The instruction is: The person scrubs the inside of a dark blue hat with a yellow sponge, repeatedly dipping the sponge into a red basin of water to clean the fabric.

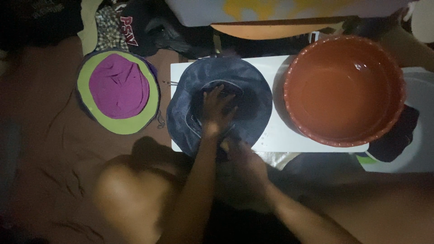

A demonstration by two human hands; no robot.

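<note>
Over on the left, a purple and green hat (118, 92) lies brim-down on the brown floor covering (49, 135), untouched. Next to it, on a white board (280, 135), sits the dark blue hat (220, 101), crown up, brim spread wide. The left hand (217, 110) presses flat on its crown, fingers spread, pushing the cloth in. The right hand (237, 151) is at the near brim edge; it looks closed on the cloth, but the dim light keeps me from telling for sure. The hat looks soft and light, floppy cloth that gives under the palm, so I judge the brim the best place to grip it. Further right stands a big orange-red basin (393, 68) with a scalloped rim, holding what seems a little clear water and nothing else.
</note>
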